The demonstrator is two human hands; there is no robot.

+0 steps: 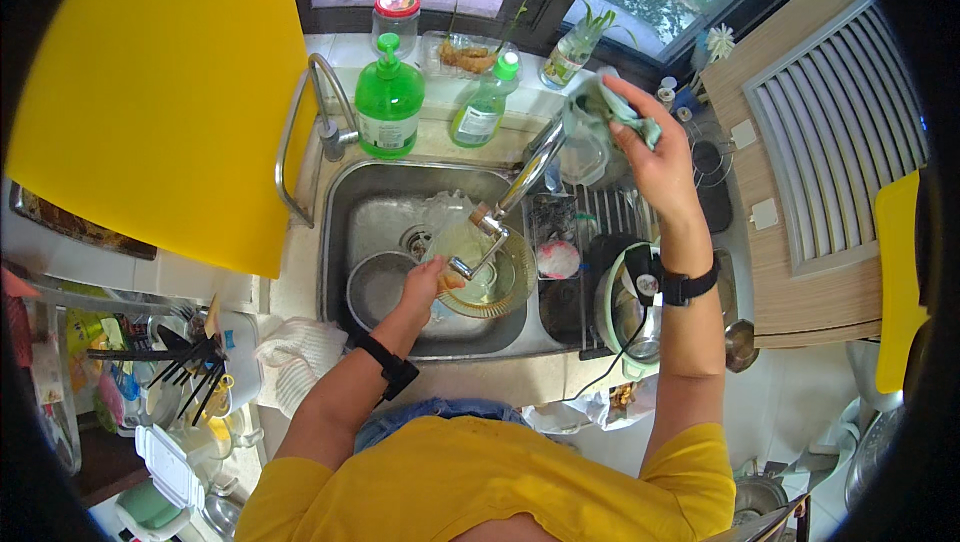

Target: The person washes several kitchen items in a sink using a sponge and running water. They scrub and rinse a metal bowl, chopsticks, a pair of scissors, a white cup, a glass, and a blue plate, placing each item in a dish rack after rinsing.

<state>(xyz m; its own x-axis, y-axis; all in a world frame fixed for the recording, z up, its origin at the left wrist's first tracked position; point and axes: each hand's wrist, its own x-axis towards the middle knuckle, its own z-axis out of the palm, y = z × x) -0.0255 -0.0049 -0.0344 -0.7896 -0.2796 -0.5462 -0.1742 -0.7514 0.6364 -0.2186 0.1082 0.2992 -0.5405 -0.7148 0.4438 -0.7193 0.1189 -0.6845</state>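
Note:
My left hand (pixel 426 285) is at the swivel spout of the chrome faucet (pixel 531 170), above the steel sink (pixel 360 193); its fingertips seem to touch the spout or the rim behind it. Beneath the spout, a ribbed amber glass bowl (pixel 517 283) lies in the basin, with a round metal pan (pixel 375 288) left of it and clear plastic behind. Raised to the right of the faucet, my right hand (pixel 651 138) grips a crumpled green cloth (pixel 600 108). A clear plastic container (pixel 583 159) shows just below the cloth; whether the hand touches it is unclear.
Behind the sink stand a green pump bottle (pixel 389 103), a dish soap bottle (pixel 480 110) and a lidded jar (pixel 396 24). A drying rack (pixel 611 208) and a green-rimmed pot (pixel 609 294) are at the right. A striped cloth (pixel 300 362) hangs at the counter's front left.

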